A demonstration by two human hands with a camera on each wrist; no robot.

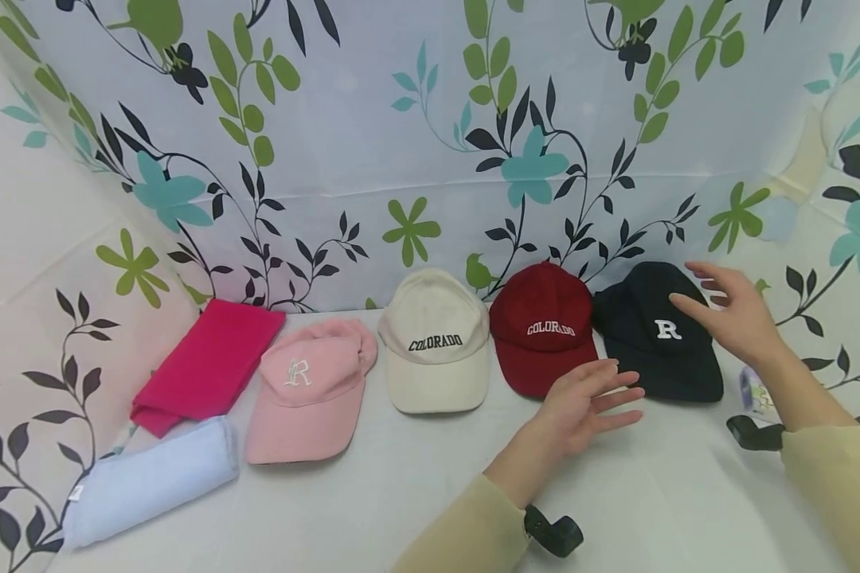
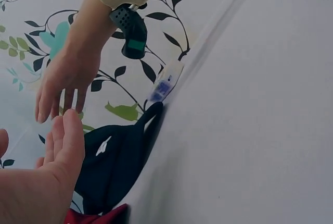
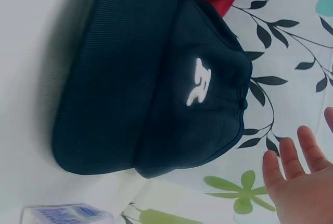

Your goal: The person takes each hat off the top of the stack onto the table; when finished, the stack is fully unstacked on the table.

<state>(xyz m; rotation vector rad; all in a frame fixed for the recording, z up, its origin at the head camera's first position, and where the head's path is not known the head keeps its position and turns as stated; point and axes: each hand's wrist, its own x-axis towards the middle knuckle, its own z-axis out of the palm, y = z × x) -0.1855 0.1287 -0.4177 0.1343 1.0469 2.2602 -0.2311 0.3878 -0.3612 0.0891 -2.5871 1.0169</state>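
A black cap [image 1: 655, 350] with a white R lies at the right end of a row of caps. My right hand [image 1: 734, 314] hovers over its right side, fingers spread and holding nothing. In the right wrist view, the fingers [image 3: 291, 164] are apart from the cap's crown. My left hand [image 1: 580, 406] is in front of the dark red cap [image 1: 545, 310] marked COLORADO, its fingers extended toward the black cap and covering part of the red brim. In the left wrist view, the left palm [image 2: 49, 177] holds nothing.
Left of the red cap are a cream cap [image 1: 437, 382] and a pink cap [image 1: 308, 422]. A folded crimson cloth [image 1: 211, 362] and a rolled light blue cloth [image 1: 154, 481] lie at far left. A small clear-and-purple package [image 1: 758, 396] sits by my right wrist. Patterned fabric [image 1: 358, 143] hangs behind.
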